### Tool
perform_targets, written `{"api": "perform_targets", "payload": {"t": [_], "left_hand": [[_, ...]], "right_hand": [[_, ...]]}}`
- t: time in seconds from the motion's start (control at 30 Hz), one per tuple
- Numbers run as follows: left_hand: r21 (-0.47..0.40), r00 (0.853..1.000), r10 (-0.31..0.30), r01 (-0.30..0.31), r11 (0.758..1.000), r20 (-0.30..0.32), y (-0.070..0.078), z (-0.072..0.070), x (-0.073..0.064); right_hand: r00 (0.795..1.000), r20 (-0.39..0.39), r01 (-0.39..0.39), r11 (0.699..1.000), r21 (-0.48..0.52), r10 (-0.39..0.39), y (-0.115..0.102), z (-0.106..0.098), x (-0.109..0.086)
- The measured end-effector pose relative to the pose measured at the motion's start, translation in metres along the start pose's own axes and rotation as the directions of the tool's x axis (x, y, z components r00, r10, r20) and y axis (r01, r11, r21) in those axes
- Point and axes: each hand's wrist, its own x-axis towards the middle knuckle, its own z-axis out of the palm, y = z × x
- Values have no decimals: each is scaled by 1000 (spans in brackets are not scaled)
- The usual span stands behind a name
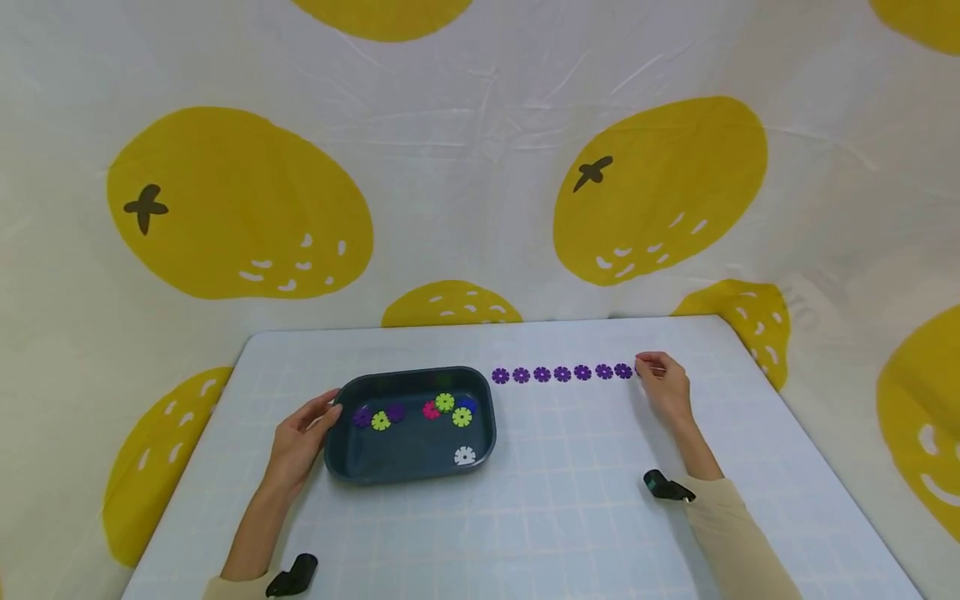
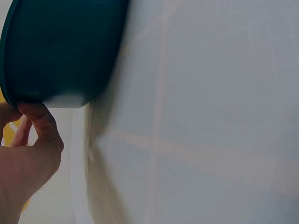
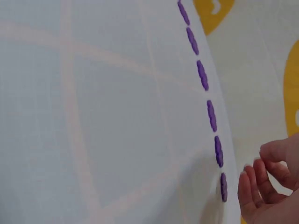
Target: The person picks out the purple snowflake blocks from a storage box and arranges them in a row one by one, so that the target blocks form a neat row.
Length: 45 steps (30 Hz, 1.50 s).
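Observation:
My left hand (image 1: 296, 444) grips the left end of a dark teal plastic tray (image 1: 397, 475); in the left wrist view the thumb (image 2: 39, 116) lies against its rim. Flower-shaped plastic discs lie in the tray: yellow-green (image 1: 381, 421), purple (image 1: 363, 416), pink (image 1: 431, 409), blue (image 1: 466, 405) and white (image 1: 464, 455). Right of the tray runs a straight row of purple flower discs (image 1: 562, 374). At the row's right end is my right hand (image 1: 666, 388), which partly hides a purple piece. Its fingers (image 3: 262, 182) are loosely bent, and no disc shows between them in the right wrist view.
A white table (image 1: 555, 517) with a faint grid carries everything. Behind it hangs a pale cloth (image 1: 465, 192) printed with large yellow fruit. Each sleeve has a small black device (image 1: 667, 486) at the wrist. The row lies near the table's far edge.

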Motion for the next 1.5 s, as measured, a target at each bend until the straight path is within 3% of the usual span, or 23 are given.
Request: {"api": "perform_targets", "payload": {"t": [0.47,0.73,1.17,1.5], "left_hand": [[14,1000,-14,14,1000,-15,2,2,0],[-6,1000,-16,16,1000,-15,3,2,1],[7,1000,-8,8,1000,-19,3,1,-3],[10,1000,-27,27,1000,-6,3,1,-3]], "right_hand": [[985,41,166,986,11,-167,-38,25,-17],[960,104,254,964,74,-261,-66,41,-25],[913,182,339,927,160,-365,-108,77,-47],[889,239,347,915,207,-391,-131,108,-63]]}}
